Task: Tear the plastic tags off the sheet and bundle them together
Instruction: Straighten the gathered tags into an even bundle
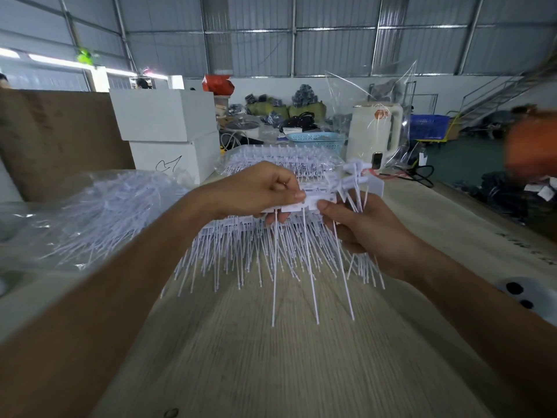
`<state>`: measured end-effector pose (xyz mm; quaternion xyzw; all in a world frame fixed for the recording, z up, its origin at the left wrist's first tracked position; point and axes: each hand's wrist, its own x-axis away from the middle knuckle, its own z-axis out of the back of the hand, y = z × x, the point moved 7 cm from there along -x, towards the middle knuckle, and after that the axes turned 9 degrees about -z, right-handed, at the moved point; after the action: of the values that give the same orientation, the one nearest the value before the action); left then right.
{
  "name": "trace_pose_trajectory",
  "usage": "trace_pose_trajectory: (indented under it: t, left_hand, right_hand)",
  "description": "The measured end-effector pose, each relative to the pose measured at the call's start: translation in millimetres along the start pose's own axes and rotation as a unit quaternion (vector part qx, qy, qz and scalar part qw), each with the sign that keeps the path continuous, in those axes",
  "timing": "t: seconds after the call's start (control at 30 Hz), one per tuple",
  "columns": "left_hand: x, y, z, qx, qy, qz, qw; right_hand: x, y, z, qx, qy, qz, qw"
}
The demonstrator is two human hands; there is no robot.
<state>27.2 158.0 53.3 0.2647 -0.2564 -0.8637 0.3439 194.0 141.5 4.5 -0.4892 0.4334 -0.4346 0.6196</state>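
Left hand [259, 188]: raised over the counter, fingers curled round the top edge of the sheet of tags, thumb tip pressed on its upper face.
Right hand [358, 224]: thumb and fingers pinch the sheet's right end, with a few torn-off tags [358, 182] standing up between the fingers.
Sheet of tags [301, 203]: white plastic, held level between both hands, its flat heads under the thumbs; long thin stems hang down and fan out below the fingers.
Pile of sheets [280, 159]: more white tags stacked on the counter just behind the hands.
Bag of tags [99, 212]: clear plastic, full of white tags, on the left beside the left forearm.
Counter [286, 357]: pale wood grain, beneath the hanging stems.
Kettle [373, 131]: cream, behind the right hand, partly wrapped in clear film.
Boxes [165, 116]: white, stacked at the far left of the counter.
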Motion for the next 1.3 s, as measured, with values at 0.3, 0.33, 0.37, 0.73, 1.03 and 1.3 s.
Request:
trace_pose_trajectory:
  t: [0.3,0.33,0.37,0.73,1.03,1.3]
  left_hand:
    - [1,-4,-4,0.036,-0.015,0.008,0.999]
    - [1,-5,-4,0.035,-0.016,0.012,0.999]
    - [2,-6,-4,0.034,-0.018,0.016,0.999]
    - [5,0,-4,0.053,-0.038,0.017,0.998]
    - [9,9,-4,0.033,-0.07,0.007,0.997]
    - [12,11,5,0.021,-0.075,-0.013,0.997]
  right_hand:
    - [10,-23,-2,0.232,0.065,0.211,0.947]
    - [10,-23,-2,0.267,0.077,0.236,0.931]
    - [11,-24,-3,0.29,0.082,0.266,0.916]
    - [29,-41,-10,0.396,0.104,0.381,0.829]
    - [43,-54,-22,0.515,0.124,0.422,0.736]
    - [22,-56,63,0.286,0.333,0.268,0.858]
